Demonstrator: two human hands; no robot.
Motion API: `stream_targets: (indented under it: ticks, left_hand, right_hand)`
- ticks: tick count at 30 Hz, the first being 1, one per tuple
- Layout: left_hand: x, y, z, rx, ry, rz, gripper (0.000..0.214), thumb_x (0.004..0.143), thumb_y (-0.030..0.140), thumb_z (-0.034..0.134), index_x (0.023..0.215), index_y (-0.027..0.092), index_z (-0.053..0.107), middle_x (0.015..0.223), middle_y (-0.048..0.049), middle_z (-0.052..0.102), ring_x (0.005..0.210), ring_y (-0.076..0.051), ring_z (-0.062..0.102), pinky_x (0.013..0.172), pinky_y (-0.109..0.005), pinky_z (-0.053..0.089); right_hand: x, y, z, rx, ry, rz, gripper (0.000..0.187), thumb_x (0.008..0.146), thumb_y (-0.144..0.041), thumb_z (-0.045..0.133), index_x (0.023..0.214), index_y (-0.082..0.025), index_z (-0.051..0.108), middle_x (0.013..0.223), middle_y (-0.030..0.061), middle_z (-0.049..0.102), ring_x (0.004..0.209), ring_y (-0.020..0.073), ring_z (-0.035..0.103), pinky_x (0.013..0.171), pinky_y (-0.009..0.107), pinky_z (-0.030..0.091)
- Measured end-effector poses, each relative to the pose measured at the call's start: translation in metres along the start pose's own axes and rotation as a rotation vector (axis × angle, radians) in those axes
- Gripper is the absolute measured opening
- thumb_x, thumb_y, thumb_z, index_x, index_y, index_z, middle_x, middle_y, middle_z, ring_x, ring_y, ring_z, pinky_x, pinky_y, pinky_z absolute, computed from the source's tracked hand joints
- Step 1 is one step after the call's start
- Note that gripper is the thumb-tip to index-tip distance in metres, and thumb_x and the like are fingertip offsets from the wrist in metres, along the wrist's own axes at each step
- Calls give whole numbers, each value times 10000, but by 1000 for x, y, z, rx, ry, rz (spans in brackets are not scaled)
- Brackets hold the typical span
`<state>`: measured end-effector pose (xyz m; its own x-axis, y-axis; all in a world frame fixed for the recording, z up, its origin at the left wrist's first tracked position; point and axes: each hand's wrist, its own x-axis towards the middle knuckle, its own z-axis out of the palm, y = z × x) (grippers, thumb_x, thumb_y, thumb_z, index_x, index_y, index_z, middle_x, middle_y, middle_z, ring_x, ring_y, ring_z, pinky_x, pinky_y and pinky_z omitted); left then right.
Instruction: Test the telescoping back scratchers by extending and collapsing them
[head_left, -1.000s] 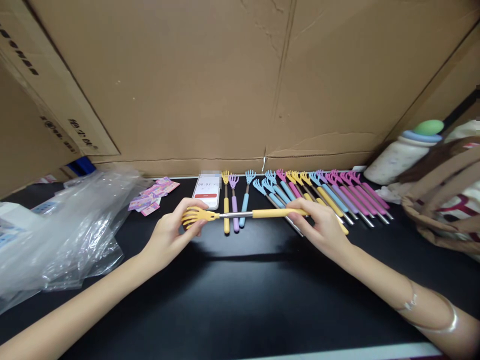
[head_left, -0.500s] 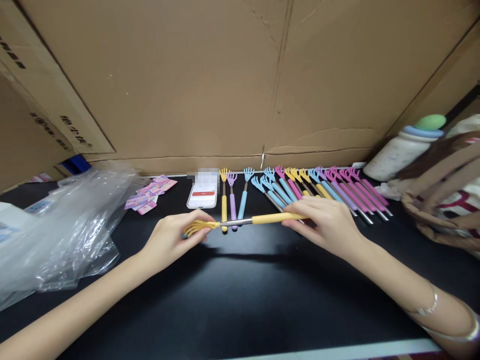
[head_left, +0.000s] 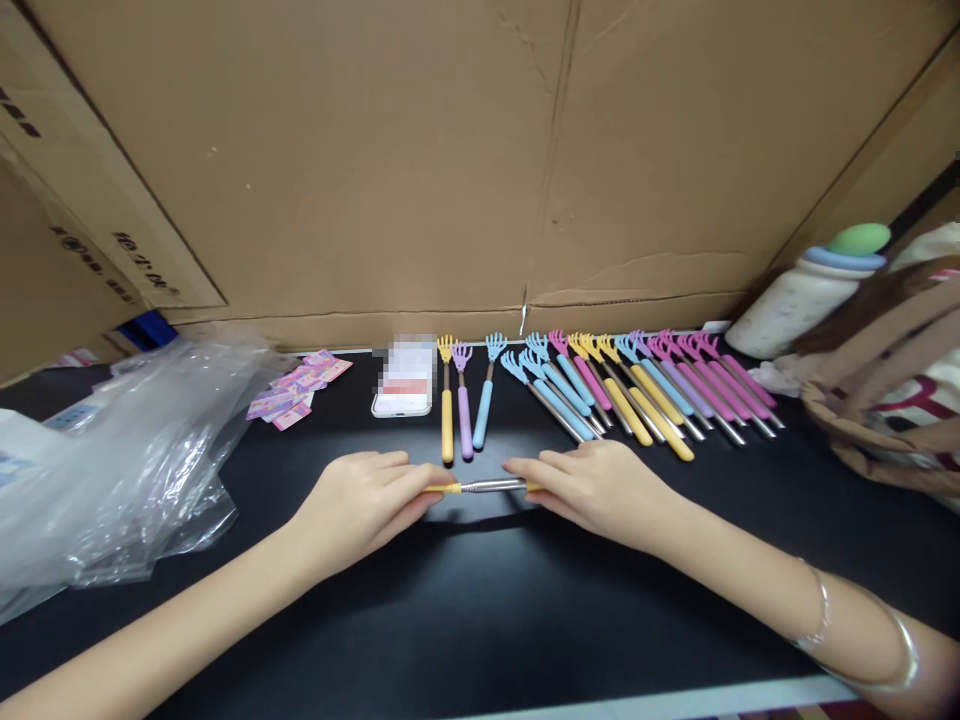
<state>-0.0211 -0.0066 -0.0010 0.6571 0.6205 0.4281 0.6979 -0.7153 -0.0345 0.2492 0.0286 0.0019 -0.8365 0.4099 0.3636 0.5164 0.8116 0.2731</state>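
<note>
Item: yellow back scratcher (head_left: 487,486) with a telescopic steel shaft, held level just above the black table (head_left: 480,610), directly before the person. The left hand (head_left: 360,505) is clenched around the claw end and the right hand (head_left: 592,485) is wrapped around the yellow grip. Only a short run of shaft shows between them, so the opposed hold appears to brace both ends along its axis. Behind lie three scratchers (head_left: 465,405), parallel, claws toward the cardboard wall (head_left: 450,180). A fanned row (head_left: 645,385) lies to their right, a phone (head_left: 403,385) to their left, and clear plastic bags (head_left: 127,460) at far left.
</note>
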Motion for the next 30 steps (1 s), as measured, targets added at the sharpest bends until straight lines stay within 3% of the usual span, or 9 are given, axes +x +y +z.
stream_targets:
  ticks: [3,9,15,20,27,30]
  left_hand:
    - [1,2,-3,66,8,30,183,899,259,399,939,225,574,654,22,616,544,-103,562,504,-204,352]
    - [5,-3,-21,315,90,105,174,883,254,432,917,242,603,585,34,591,537,-109,540,517,-235,324]
    - [-2,-46,-44,580,231,24,149,858,286,494,836,263,640,632,32,631,597,-124,559,527,-231,307]
    - [-17,-85,-64,683,233,-112,213,869,391,461,865,301,654,669,46,639,641,-124,559,505,-199,257]
    - [-48,-133,-88,745,252,-487,439,882,507,255,912,282,631,739,25,630,693,-124,547,461,-186,166]
    - [-58,-143,-95,762,255,-564,521,872,531,187,939,251,621,726,3,607,681,-137,528,456,-190,146]
  right_hand:
    - [2,-2,-2,-13,-12,-13,269,897,-307,382,1052,-236,590,592,-33,585,421,67,457,466,245,223]
    - [9,5,-13,-120,68,-7,276,892,-291,365,810,-212,617,586,-21,575,485,77,474,514,258,237]
    - [-5,59,-21,-380,182,89,204,872,-287,416,827,-202,596,674,-12,596,614,94,493,548,246,249]
    - [-22,109,-28,-553,82,146,229,893,-292,393,842,-190,592,696,18,581,732,133,463,572,250,253]
    - [-66,171,-36,-640,67,438,311,898,-312,353,978,-136,597,828,90,618,805,168,421,649,269,273]
    - [-87,192,-39,-703,81,555,346,896,-332,341,981,-127,605,849,114,615,826,182,413,676,290,262]
